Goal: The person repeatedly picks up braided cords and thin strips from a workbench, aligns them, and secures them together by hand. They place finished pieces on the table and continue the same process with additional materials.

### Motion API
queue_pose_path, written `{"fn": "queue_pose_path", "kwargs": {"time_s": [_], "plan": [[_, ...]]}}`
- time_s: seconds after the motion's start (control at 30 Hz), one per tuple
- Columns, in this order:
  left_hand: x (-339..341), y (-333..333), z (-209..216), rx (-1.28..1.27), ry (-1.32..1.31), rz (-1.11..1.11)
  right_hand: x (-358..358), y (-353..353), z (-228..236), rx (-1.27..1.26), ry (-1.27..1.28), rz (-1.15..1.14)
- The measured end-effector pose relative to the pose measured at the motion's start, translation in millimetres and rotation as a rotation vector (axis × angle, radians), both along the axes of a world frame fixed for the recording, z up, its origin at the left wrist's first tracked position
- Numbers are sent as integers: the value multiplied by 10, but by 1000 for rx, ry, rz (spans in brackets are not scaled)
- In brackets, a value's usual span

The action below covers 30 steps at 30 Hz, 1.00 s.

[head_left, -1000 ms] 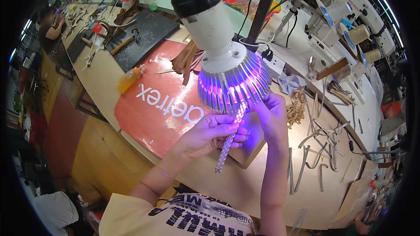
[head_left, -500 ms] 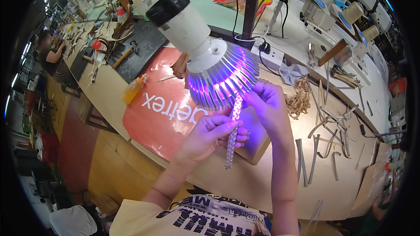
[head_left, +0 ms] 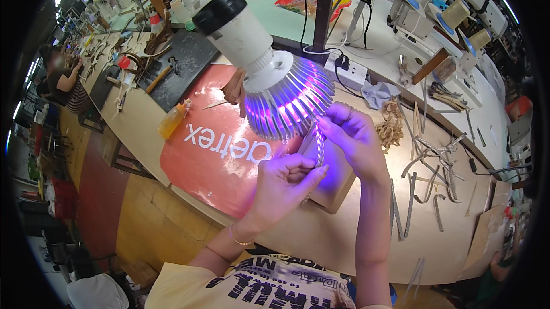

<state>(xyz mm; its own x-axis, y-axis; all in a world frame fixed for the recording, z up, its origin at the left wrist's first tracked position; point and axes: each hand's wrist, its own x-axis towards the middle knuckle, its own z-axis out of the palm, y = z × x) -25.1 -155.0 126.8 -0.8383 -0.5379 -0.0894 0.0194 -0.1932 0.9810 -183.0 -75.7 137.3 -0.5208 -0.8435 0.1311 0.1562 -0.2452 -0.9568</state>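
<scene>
A braided strap hangs between my two hands just below a lamp with a ribbed metal head, which throws purple light on it. My right hand pinches the strap's upper end between thumb and fingers, close to the lamp rim. Lower down, my left hand grips the strap with thumb and curled fingers, hiding most of its lower part. Behind the strap, a brown block rests on the table.
Several loose braided straps lie at the right, near a crumpled tan bundle. A red sheet covers the table at left, with an orange bottle and a hammer beyond. A power strip and thread spools stand at the back right.
My left hand has turned and slid over the strap's lower part, so its tail is now mostly hidden. My right hand keeps its pinch, slightly farther from the lamp rim.
</scene>
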Motion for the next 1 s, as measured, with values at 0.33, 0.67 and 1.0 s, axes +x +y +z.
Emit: {"fn": "queue_pose_path", "kwargs": {"time_s": [0.33,0.67,1.0], "plan": [[-46,68,76,-950,4,244,-17,253,-246,-209,-7,98],[10,39,42,-1271,228,398,84,390,-256,-218,112,5],[16,-31,68,-283,21,-86,185,339,-56,26,44,-172]]}}
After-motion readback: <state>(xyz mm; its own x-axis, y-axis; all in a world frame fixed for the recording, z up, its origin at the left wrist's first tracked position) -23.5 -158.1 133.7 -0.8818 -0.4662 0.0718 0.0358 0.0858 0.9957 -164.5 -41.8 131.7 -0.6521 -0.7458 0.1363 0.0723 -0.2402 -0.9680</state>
